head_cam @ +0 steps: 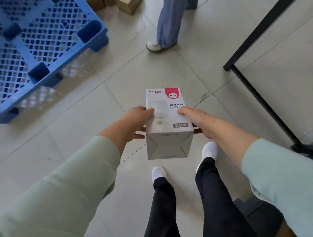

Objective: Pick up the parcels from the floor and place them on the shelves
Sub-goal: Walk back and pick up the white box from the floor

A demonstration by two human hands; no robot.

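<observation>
A white LED-bulb parcel [167,118] with a pink corner logo is held in the air above the tiled floor, in front of my legs. My left hand [136,120] grips its left side, thumb on top and fingers curled beneath. My right hand [196,119] grips the right side the same way. The box's folded end flap faces me. Brown cardboard parcels [128,3] lie on the floor at the top of the view.
A blue plastic pallet [34,51] fills the upper left. Another person's leg and shoe [165,29] stand ahead on the tiles. A black metal shelf frame [257,90] runs along the right. My own feet are just below the box.
</observation>
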